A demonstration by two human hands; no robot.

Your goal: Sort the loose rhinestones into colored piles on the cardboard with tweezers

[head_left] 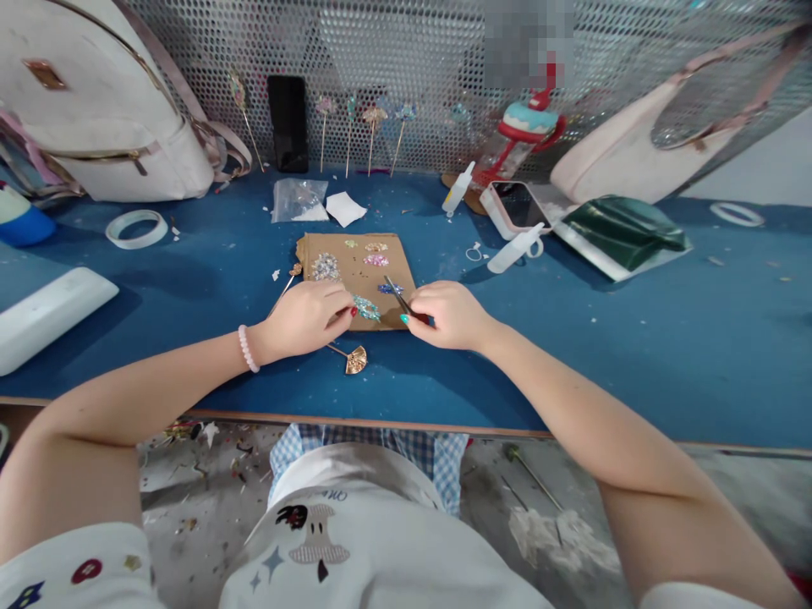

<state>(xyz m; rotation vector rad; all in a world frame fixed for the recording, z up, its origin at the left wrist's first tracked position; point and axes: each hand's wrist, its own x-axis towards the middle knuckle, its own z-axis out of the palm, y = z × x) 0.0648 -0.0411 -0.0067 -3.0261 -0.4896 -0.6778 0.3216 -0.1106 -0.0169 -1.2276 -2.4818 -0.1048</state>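
Steadiness looked the key here, I judged, as the left hand (309, 319) pinched a teal glittery piece (366, 307) at the near edge of the brown card (355, 275) on the blue worktop (634, 338), while the right hand (447, 315) was closed around slim tweezers (398, 296) angled toward it.

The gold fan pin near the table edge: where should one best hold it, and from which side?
Probably the thin stem of the fan pin, pinched from above. It lies flat on the table, its stem running under the left hand, the fan head bare.
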